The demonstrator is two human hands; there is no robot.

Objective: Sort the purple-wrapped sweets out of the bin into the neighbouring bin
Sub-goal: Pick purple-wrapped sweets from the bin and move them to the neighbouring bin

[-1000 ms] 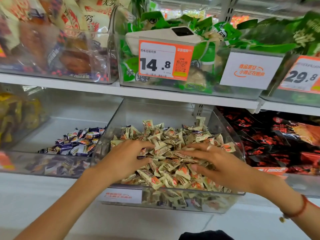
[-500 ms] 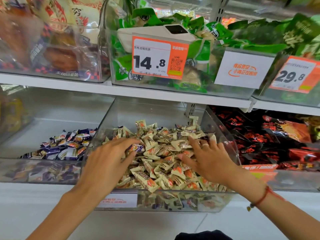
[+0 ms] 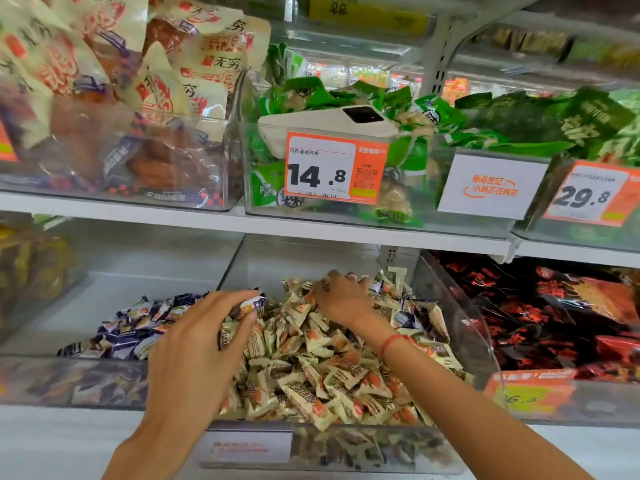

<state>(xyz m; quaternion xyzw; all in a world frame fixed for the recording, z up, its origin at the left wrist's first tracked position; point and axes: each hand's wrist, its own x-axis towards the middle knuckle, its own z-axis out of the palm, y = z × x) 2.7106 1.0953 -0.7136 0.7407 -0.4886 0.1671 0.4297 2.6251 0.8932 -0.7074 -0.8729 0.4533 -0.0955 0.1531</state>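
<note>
Fingers (image 3: 242,299) of the left hand (image 3: 194,348) are curled around one purple-wrapped sweet (image 3: 252,303), held above the divide between the two bins. Largest in the scene, the clear plastic bin of cream-and-orange wrapped sweets (image 3: 460,327) is still heaped full, and a few purple wrappers can be made out near its far right side. To its left, the clear neighbouring bin (image 3: 86,292) already holds a modest pile of purple-wrapped sweets (image 3: 135,327). The right hand (image 3: 341,299), a red cord at its wrist, is buried among sweets at the far side; its fingers are bent, but whether anything is held cannot be told. Sorting is judged partly done.
</note>
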